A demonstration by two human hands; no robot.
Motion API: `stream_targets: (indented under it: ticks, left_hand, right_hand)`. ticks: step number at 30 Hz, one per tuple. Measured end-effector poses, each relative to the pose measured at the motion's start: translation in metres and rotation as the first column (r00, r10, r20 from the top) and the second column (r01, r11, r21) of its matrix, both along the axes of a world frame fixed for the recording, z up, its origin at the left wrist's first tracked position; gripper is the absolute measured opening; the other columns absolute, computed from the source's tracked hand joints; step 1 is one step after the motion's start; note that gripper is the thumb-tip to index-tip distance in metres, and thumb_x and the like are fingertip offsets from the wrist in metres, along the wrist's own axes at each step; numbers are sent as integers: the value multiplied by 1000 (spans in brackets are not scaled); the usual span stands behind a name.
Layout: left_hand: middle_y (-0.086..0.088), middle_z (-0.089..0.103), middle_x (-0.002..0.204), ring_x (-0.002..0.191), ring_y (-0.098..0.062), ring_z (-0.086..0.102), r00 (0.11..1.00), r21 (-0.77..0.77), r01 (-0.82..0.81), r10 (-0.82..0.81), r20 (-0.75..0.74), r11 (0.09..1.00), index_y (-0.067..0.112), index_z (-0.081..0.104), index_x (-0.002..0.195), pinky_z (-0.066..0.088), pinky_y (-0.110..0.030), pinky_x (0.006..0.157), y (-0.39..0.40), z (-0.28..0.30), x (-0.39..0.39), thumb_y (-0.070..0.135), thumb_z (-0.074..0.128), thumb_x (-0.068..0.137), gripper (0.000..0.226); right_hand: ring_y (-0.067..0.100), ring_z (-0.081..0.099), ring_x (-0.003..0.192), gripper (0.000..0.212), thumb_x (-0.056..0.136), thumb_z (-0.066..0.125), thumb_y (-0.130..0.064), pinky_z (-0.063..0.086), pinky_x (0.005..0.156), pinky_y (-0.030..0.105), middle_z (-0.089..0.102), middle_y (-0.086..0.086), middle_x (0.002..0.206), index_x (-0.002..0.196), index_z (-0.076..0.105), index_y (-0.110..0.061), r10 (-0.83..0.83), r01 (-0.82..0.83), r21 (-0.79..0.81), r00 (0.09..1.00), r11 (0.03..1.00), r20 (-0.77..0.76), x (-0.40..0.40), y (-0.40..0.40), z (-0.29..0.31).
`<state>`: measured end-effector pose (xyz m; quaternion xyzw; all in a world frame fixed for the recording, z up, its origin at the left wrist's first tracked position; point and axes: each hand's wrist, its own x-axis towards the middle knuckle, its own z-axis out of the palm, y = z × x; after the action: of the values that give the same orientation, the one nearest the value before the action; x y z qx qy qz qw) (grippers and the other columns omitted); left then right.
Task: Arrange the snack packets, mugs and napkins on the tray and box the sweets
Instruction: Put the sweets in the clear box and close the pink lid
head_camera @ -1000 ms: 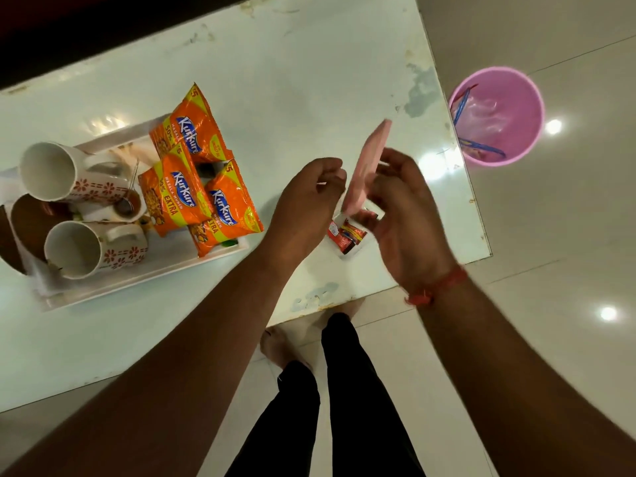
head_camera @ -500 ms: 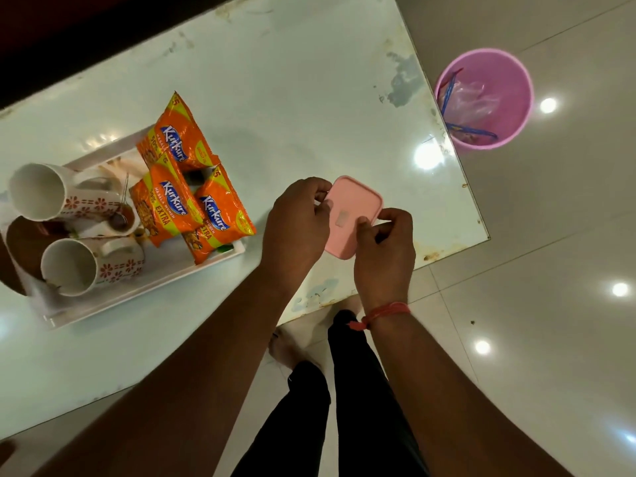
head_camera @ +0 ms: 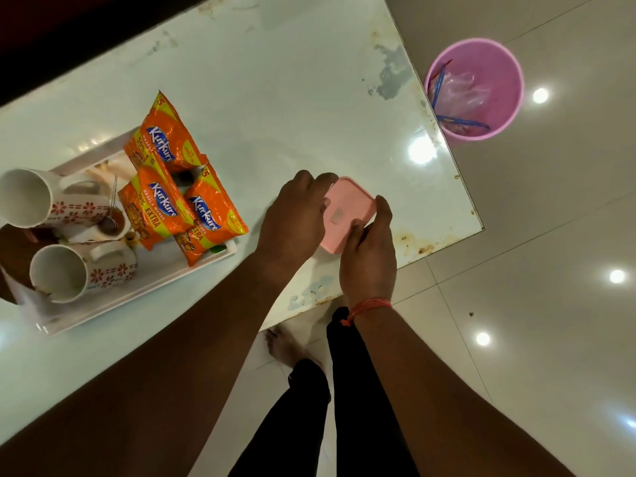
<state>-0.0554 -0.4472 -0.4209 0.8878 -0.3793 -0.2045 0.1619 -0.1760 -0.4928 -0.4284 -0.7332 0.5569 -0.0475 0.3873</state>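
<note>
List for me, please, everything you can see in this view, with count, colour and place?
Snack packets: three, orange, overlapping on the right part of the tray.
Mugs: two, white with red flower print, lying on their sides at the tray's left.
Tray: one, white, on the left of the table.
Pink lid: one, lying flat near the table's front edge, between both hands; the box under it is hidden.
Table: one, white, glossy, worn at the edges.
Bucket: one, pink, on the floor beyond the table's right end, plastic scraps inside.
Floor: pale glossy tiles.
Left hand: grips the lid's left side.
Right hand: grips the lid's right side; red thread on the wrist.
</note>
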Motion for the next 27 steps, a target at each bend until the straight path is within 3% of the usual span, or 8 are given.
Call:
stream_targets:
  ticks: [2,5,11,14,16,19,23,27]
  left_hand:
    - [-14,58,111,98,-28,59,998,53,59,-60,28,997,24,43,144,52,-36,72,4,-3,-1,11,61,91,57]
    - [-14,55,108,95,-29,55,991,107,112,-118,60,988,24,34,150,40,-32,60,8,-4,-4,6,63,87,72]
    - [-15,53,103,90,-30,52,988,139,121,-133,80,983,20,32,151,34,-30,54,6,-7,-4,6,66,81,79]
    - [-15,51,112,98,-29,50,995,159,95,-100,24,983,22,27,153,38,-32,60,3,1,-8,12,60,87,75]
    - [-14,52,117,103,-28,52,1000,134,28,-27,-10,991,23,30,152,42,-32,67,1,6,-12,9,56,89,70]
    - [-13,56,123,109,-28,56,989,32,-133,135,-54,991,19,39,147,50,-34,81,2,14,-12,6,59,89,63]
    - [-13,53,133,121,-28,52,904,-60,-413,400,-151,909,15,43,145,46,-33,95,6,28,-8,5,57,92,55]
    - [-14,44,146,133,-29,45,817,-61,-565,547,-180,823,11,46,143,43,-34,107,9,34,10,9,53,96,47]
  right_hand:
    - [15,61,77,52,104,27,-39,52,67,32,66,-1,107,151,5,-38,50,-50,-3,998,999,-34,-2,3,-3]
    - [15,60,63,55,104,23,-42,57,65,37,58,-4,79,151,-5,-40,97,-95,23,994,995,-51,-1,2,-8]
    - [9,52,53,56,104,23,-40,51,56,31,45,-16,61,151,-7,-36,138,-138,25,990,990,-17,0,-2,-16]
    - [10,57,57,56,105,22,-40,53,58,34,55,-9,68,152,-8,-36,172,-172,56,985,984,0,-2,-5,-11]
    - [18,65,70,54,104,22,-41,57,66,40,66,2,90,151,-5,-39,155,-159,107,987,981,47,-4,-7,-5]
    - [18,64,95,58,103,34,-30,56,80,38,60,5,119,152,4,-39,143,-152,91,985,984,100,3,-14,3]
    - [8,59,102,54,98,49,-14,55,89,33,55,-2,126,148,33,-26,206,-211,10,965,977,163,36,-27,10]
    - [12,60,107,46,94,52,-2,55,92,36,58,1,125,137,51,-19,346,-345,-40,917,938,198,86,-34,16]
